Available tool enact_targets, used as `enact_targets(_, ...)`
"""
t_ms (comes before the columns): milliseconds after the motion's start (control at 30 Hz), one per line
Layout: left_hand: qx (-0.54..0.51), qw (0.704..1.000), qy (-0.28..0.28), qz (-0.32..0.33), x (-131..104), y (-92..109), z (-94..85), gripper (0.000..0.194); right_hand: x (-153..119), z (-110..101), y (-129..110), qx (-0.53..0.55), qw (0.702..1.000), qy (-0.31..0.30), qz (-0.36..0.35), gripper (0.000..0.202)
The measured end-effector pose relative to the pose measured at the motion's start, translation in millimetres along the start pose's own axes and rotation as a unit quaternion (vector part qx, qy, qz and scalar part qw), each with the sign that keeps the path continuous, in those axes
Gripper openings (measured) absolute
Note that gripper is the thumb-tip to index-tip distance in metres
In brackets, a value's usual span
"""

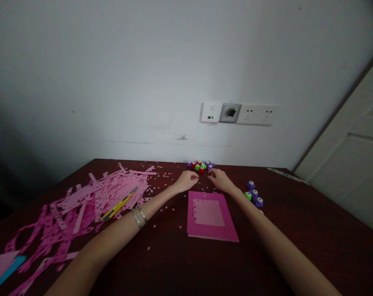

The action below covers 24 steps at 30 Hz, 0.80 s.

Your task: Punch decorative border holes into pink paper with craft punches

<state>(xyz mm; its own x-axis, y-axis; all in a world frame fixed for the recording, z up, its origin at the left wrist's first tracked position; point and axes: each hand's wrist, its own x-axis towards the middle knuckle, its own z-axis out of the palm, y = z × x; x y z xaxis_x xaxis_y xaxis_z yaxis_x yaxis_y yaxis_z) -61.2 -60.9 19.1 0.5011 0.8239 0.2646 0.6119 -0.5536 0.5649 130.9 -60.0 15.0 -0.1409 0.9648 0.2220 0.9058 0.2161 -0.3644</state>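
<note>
My left hand (pixel 187 181) is over the far part of the table with its fingers curled together; anything between them is too small to make out. Opposite it, my right hand (pixel 220 179) has bent fingers, with a small gap between fingertips and thumb and nothing visible in it. Just beyond both hands sits a cluster of small purple, red and green craft punches (pixel 201 169). Nearer to me lies a magenta card (pixel 228 224), with a light pink sheet (pixel 209 213) on it. Tiny paper cut-outs (pixel 194 209) line that sheet's left edge.
Punched pink paper strips (pixel 78 205) pile up at the left, with a yellow utility knife (pixel 120 203) on them. More punches (pixel 254 194) stand beyond my right forearm. A flat strip (pixel 286 175) lies at the far right. Blue and pink sheets (pixel 4 267) are at the near left.
</note>
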Motion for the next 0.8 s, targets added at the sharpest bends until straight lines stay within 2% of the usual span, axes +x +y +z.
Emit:
enact_targets(100,0.000,0.998,0.023,-0.052,28.4,-16.5,10.2,0.022,19.1,11.6,5.0,0.005,1.000,0.005,0.011,0.027)
enact_targets(300,0.034,0.997,0.034,-0.055,59.3,-21.7,23.4,0.022,37.2,26.6,10.5,-0.005,1.000,0.000,0.017,0.027)
enact_targets(567,0.036,0.997,0.027,-0.060,68.7,-23.0,31.5,0.025,46.1,36.8,9.1,-0.039,0.998,-0.014,0.050,0.027)
enact_targets(800,0.040,0.997,0.019,-0.060,71.7,-23.7,36.1,0.021,50.0,33.6,9.1,-0.042,0.998,-0.029,0.032,0.029)
